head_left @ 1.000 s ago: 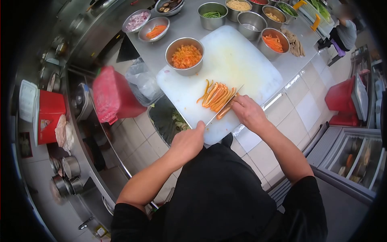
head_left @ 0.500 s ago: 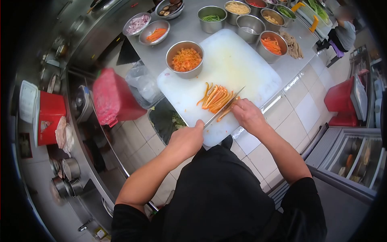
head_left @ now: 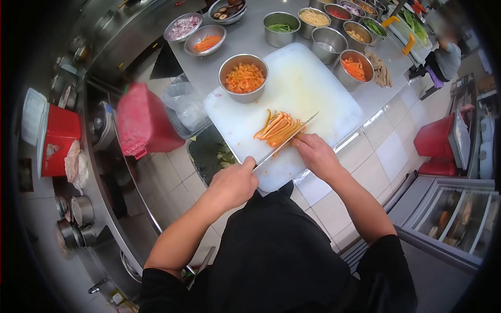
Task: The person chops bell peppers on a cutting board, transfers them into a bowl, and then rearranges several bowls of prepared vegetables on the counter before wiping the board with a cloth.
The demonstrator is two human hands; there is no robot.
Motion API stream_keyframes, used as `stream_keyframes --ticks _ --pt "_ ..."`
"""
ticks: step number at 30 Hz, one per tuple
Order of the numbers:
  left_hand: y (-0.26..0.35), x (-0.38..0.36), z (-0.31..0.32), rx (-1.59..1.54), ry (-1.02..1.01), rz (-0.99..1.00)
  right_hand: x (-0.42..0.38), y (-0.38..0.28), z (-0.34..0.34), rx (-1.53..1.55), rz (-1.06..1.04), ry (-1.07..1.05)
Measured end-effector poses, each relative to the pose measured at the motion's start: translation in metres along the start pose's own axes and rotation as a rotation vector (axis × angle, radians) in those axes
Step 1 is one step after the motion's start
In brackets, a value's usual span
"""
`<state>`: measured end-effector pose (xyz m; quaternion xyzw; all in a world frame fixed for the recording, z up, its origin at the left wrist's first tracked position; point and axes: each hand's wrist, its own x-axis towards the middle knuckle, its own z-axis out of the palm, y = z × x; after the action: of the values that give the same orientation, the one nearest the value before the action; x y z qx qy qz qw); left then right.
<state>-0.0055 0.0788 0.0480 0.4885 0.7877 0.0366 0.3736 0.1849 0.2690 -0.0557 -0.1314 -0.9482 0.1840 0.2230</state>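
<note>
A bundle of orange pepper strips [head_left: 276, 128] lies on a white cutting board [head_left: 313, 83]. My left hand [head_left: 233, 182] grips the handle of a knife [head_left: 287, 138], and the blade rests across the near end of the strips. Just right of the blade, my right hand [head_left: 313, 154] presses its fingertips on the near ends of the strips. At the board's far left corner stands a steel bowl of diced orange pepper [head_left: 243, 78].
Several steel bowls of cut vegetables [head_left: 326, 39] line the steel counter behind the board. A red bin [head_left: 143, 122] and a plastic bag [head_left: 182, 104] sit left of the counter. Another person [head_left: 446, 49] is at the far right. Tiled floor lies below.
The knife and both hands have shifted slightly left along the strips, so the uncut bundle is shorter. The view has drifted a little.
</note>
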Motion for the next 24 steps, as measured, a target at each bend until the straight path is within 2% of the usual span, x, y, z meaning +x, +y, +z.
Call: stream_keyframes --ticks 2,6,12,14,18,21,24 --pt "-0.007 -0.006 0.011 -0.045 0.138 0.042 -0.004 -0.009 -0.018 0.017 0.001 0.064" --pt "-0.012 -0.006 0.024 -0.102 0.208 0.013 0.003 -0.019 -0.038 0.017 -0.138 0.095" --pt "-0.013 -0.008 0.032 -0.001 0.293 -0.015 0.025 -0.016 -0.031 0.046 -0.226 -0.153" --pt "-0.016 -0.011 0.034 0.018 0.336 0.000 0.034 -0.015 -0.029 0.033 -0.181 -0.233" --pt "-0.012 -0.028 0.029 0.021 0.302 0.015 0.046 -0.008 -0.027 0.011 -0.182 -0.370" --pt "-0.012 -0.051 0.024 -0.039 0.307 -0.012 0.057 -0.002 -0.039 0.036 -0.249 -0.340" --pt "-0.031 -0.081 0.029 -0.161 0.340 -0.030 0.060 0.011 -0.055 0.084 -0.177 -0.161"
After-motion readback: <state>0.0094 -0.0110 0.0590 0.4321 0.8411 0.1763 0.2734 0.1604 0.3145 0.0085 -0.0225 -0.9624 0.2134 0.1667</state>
